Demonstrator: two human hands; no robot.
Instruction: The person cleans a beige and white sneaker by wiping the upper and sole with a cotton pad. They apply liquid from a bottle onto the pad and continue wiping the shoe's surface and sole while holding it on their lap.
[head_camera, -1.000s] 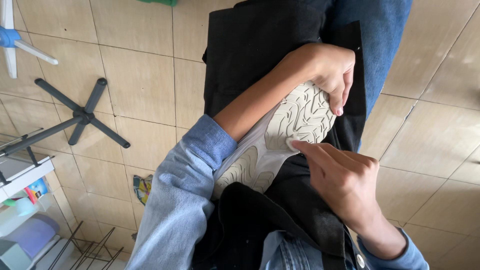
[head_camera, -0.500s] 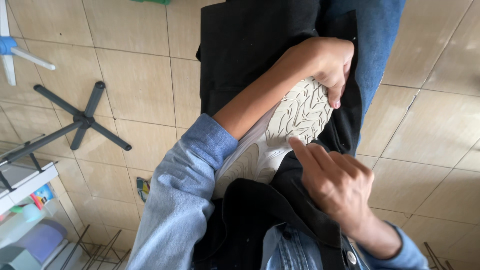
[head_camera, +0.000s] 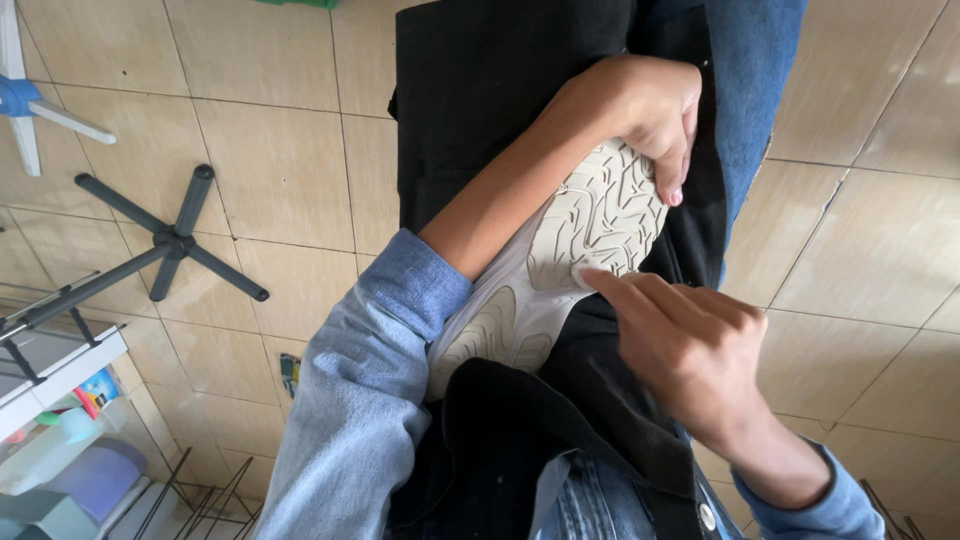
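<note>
A shoe lies sole-up on my lap, its off-white grooved sole (head_camera: 590, 225) showing between folds of black cloth (head_camera: 500, 90). My left hand (head_camera: 645, 105), reaching across from a blue denim sleeve (head_camera: 360, 390), grips the far end of the shoe with its fingers curled over the sole's edge. My right hand (head_camera: 690, 345) hovers at the near side. Its index fingertip presses on the sole's rim and the other fingers are loosely bent. The shoe's upper is hidden by the cloth and my forearm.
Beige tiled floor (head_camera: 270, 170) surrounds me. A black stand base (head_camera: 170, 240) with spread legs sits at the left. A white rack (head_camera: 60, 370) with coloured items stands at the lower left, and a white and blue object (head_camera: 20, 95) at the upper left.
My right index finger has shifted slightly along the sole's rim. My left hand keeps the same grip on the shoe.
</note>
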